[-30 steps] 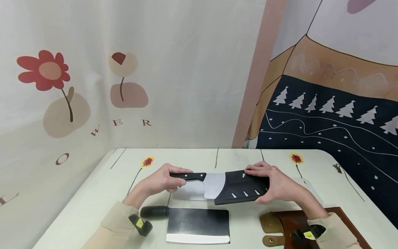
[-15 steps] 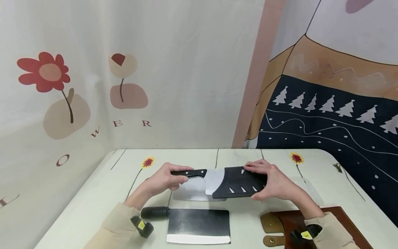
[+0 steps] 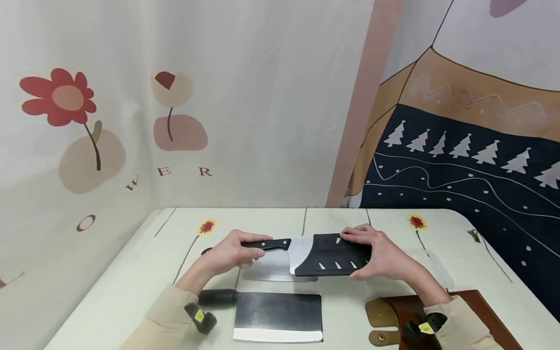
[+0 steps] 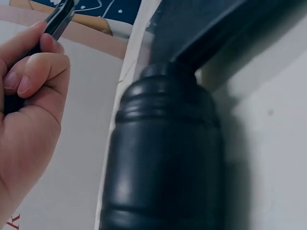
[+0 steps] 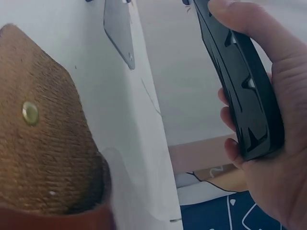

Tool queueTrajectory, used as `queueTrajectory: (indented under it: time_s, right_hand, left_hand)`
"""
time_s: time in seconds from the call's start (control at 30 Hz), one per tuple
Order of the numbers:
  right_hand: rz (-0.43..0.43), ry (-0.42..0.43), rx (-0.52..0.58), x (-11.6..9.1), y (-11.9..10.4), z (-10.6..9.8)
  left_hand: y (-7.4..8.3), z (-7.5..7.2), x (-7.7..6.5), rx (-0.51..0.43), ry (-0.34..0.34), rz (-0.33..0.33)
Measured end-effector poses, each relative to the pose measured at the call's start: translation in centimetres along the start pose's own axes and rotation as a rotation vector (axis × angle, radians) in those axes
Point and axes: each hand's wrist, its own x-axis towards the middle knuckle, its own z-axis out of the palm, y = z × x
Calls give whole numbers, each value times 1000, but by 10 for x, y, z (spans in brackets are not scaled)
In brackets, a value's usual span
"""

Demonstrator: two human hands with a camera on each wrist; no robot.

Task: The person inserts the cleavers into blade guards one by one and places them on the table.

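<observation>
In the head view my left hand (image 3: 232, 250) grips the black riveted handle (image 3: 267, 245) of a cleaver, raised over the table. My right hand (image 3: 376, 255) holds a black blade guard (image 3: 334, 257) with small slots, its thumb below and its fingers on top. The guard covers the outer part of the cleaver blade (image 3: 301, 250); a bare strip shows beside the handle. The right wrist view has the guard (image 5: 244, 91) clasped between thumb and fingers. Curled fingers (image 4: 41, 72) wrap the handle in the left wrist view.
A wide cleaver (image 3: 278, 316) with a black handle lies in front of the hands. Another blade (image 3: 273, 272) lies partly hidden beneath the held cleaver. Below the right forearm is a brown leather sheath (image 3: 382, 313) with a snap strap. A clear sheet (image 3: 437, 270) lies at right.
The blade guard has moved left along the blade, so less bare metal shows. Cleaver and guard are slightly higher and more level. Both hands keep their grips.
</observation>
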Motion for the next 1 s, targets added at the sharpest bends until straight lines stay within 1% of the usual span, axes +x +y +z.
queueTrajectory:
  time_s: [0.17, 0.27, 0.4, 0.47, 0.63, 0.73, 0.87, 1.0]
  right_hand:
    - [-70, -33, 47, 1, 0, 8]
    - [-79, -23, 50, 1, 0, 10]
    - [-49, 13, 33, 0, -1, 10]
    - [-25, 29, 21, -1, -2, 9]
    - [35, 73, 1, -1, -2, 12]
    - [60, 82, 8, -3, 1, 14]
    - [55, 73, 23, -6, 2, 14]
    - [45, 77, 67, -6, 0, 14]
  left_hand:
    - [9, -7, 0, 39, -86, 29]
    - [14, -7, 3, 48, -107, 43]
    - [16, -4, 5, 41, -84, 42]
    - [14, -1, 7, 36, -48, 45]
    - [11, 11, 17, 62, 38, 43]
    - [10, 15, 21, 61, 45, 34]
    - [10, 12, 22, 33, -16, 27]
    - [11, 6, 22, -31, -76, 28]
